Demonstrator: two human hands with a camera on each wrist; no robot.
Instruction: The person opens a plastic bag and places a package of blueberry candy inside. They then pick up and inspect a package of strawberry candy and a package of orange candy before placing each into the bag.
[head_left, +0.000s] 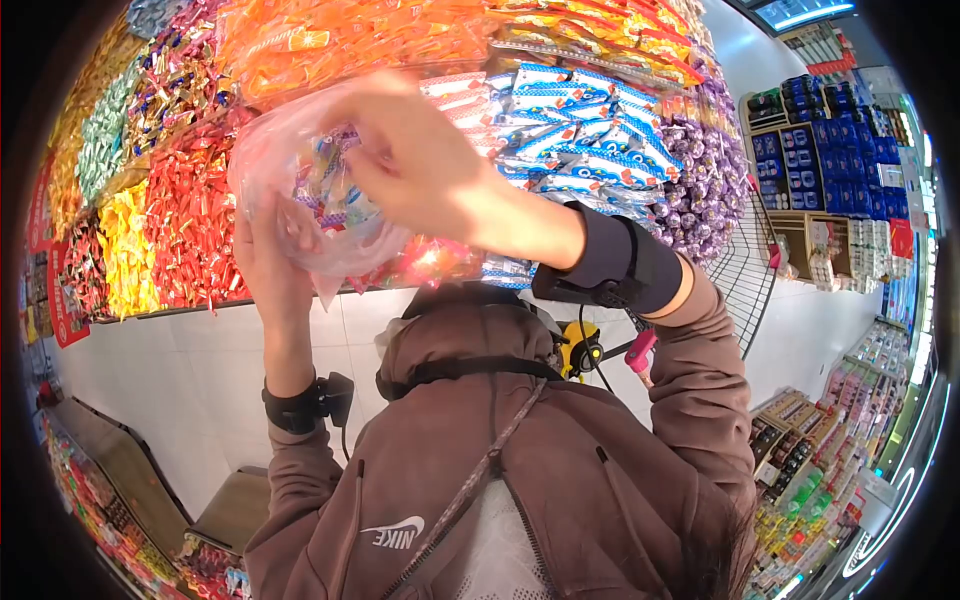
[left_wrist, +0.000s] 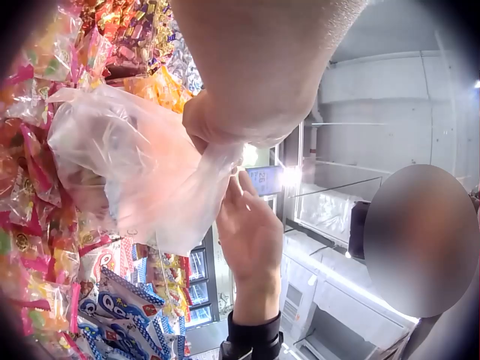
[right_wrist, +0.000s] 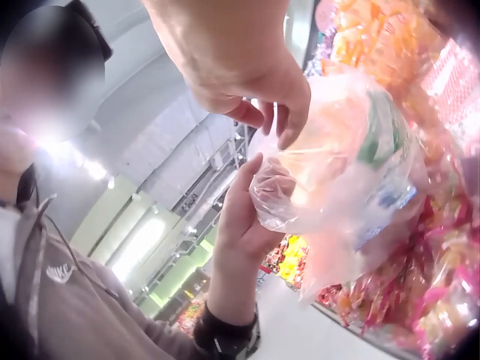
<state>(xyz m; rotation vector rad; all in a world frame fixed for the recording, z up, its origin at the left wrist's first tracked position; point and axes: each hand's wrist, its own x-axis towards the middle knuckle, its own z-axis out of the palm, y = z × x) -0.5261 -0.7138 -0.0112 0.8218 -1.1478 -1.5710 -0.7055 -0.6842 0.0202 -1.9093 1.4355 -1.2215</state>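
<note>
A thin translucent plastic bag with wrapped sweets inside hangs over the candy display. The left hand grips its gathered side; in the right wrist view this hand has bag film bunched at its fingers, and in the left wrist view it comes down from the top onto the bag. Above the bag's mouth is the right hand, blurred in the head view. The right wrist view shows this hand with fingers loosely bent beside the bag, no item visible in them.
Blue-and-white packets, orange packets, red sweets and purple sweets surround the bag. A wire basket hangs at the display's right. Stocked shelves stand further right; a brown seat is lower left.
</note>
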